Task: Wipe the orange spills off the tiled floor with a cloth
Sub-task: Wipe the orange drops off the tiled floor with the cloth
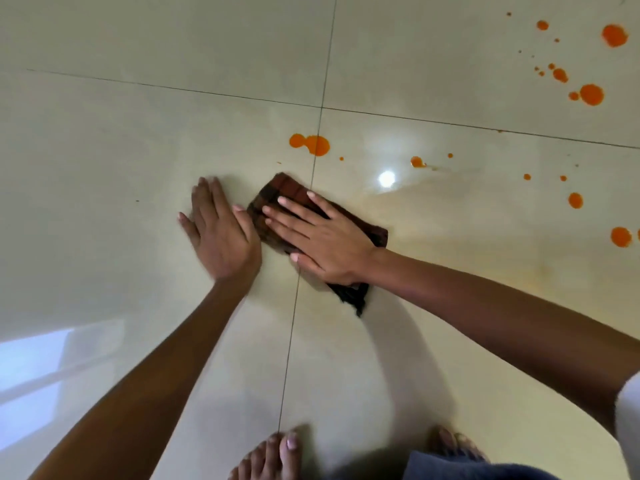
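The right hand (325, 242) presses flat, fingers spread, on the brown cloth (277, 195). The nearest orange spill (311, 144) lies just ahead. The left hand (221, 233) rests open on the tiled floor (104, 150).

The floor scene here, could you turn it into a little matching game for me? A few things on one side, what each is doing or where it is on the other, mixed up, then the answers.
Things:
1. left hand
2. right hand
3. cloth
4. double orange blob

States or places:
A. brown, pinned flat under a palm
B. lies across a grout line, just beyond the cloth
C. open, flat on bare tile beside the cloth
D. pressing down on top of the cloth

Pairs: 1-C, 2-D, 3-A, 4-B
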